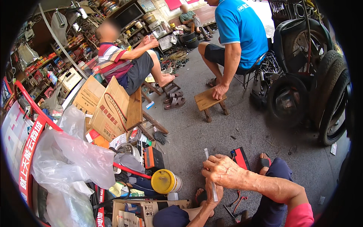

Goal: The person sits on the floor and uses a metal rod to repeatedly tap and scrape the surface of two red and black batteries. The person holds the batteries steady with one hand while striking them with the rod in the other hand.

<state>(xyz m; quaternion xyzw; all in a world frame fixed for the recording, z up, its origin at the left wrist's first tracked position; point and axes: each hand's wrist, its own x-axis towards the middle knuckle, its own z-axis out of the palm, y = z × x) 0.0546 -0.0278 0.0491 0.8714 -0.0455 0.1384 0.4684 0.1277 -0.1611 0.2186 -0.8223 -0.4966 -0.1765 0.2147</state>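
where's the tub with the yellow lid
In the head view, the yellow-lidded tub is low and just left of centre, left of the left hand, between the orange-and-black box and the open cardboard box.

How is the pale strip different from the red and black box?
The pale strip is long and very thin, but the red and black box is much wider. The strip is whitish all over, while the box has bright red and black parts. The strip is up at the person's left hand and right hand; the box lies on the gray floor.
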